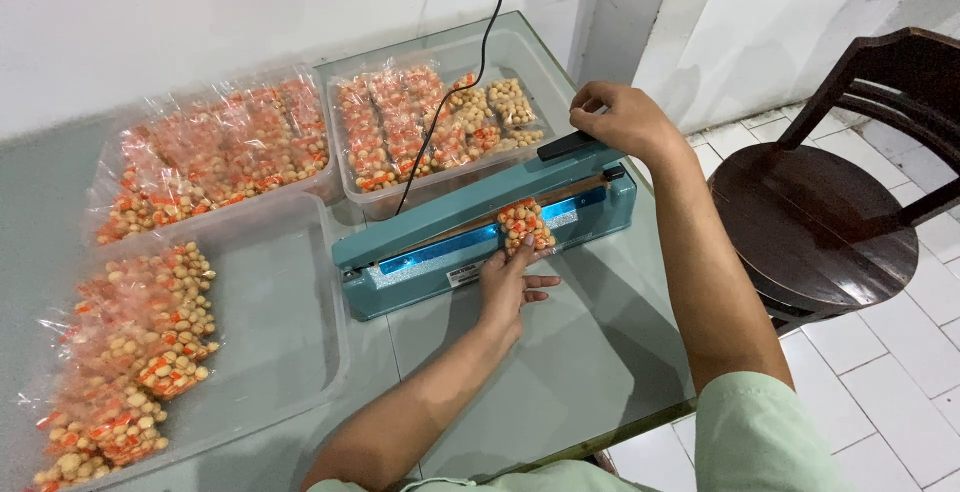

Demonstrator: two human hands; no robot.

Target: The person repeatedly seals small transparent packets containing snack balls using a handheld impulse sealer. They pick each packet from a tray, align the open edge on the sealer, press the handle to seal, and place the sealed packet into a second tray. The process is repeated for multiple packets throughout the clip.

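From the head view, I see my left hand (508, 287) pinching a small snack packet (524, 227) against the teal heat sealer (480, 237). My right hand (620, 122), above and beyond, clenches the sealer's black handle (565, 145). Trays (300, 282) of packets sit leftward.

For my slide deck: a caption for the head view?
Left hand holds snack packet in teal heat sealer; right hand presses its lever.
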